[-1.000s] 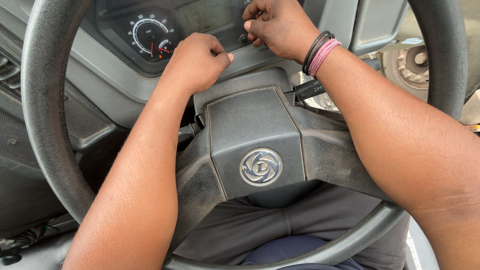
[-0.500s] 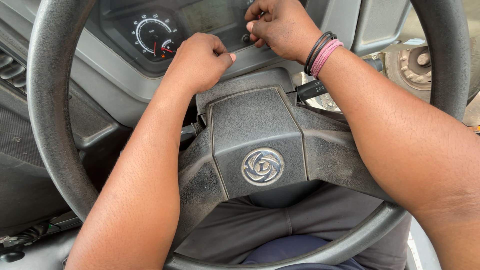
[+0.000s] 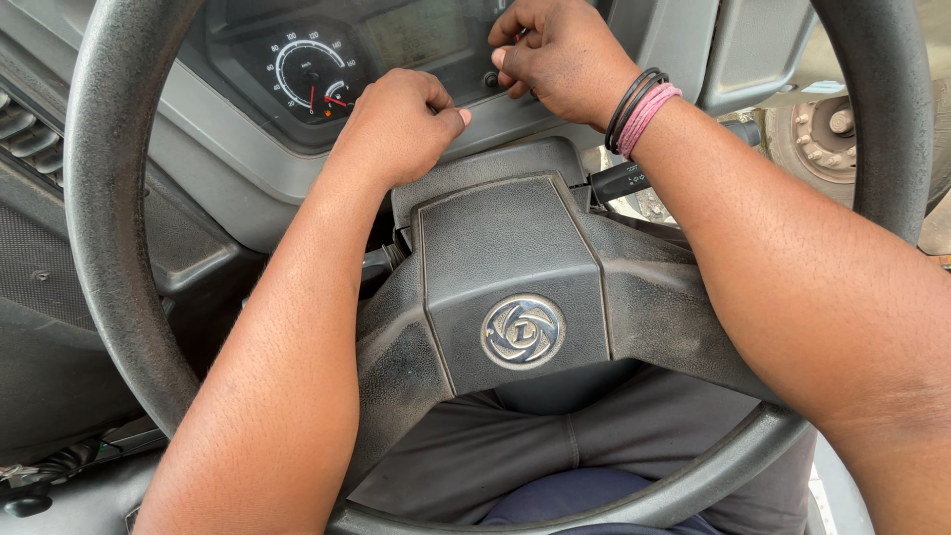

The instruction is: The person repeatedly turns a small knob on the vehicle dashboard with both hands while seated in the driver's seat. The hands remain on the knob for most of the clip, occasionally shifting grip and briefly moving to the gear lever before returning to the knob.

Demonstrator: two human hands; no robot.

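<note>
Both hands barely shifted, left hand (image 3: 401, 124) fisted at instrument panel (image 3: 297, 149), right hand (image 3: 555, 54) pinching small knob (image 3: 490, 79)

Steering wheel (image 3: 109, 248) with round emblem (image 3: 523, 330) – stalk lever (image 3: 619, 181) (right side), air vents (image 3: 25, 134)

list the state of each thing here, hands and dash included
left hand: fist closed, resting on the dash edge
right hand: fingers pinched at a small knob
steering wheel: not gripped, both arms reach through it
gauge: red needle low
wristbands: on right wrist
</note>
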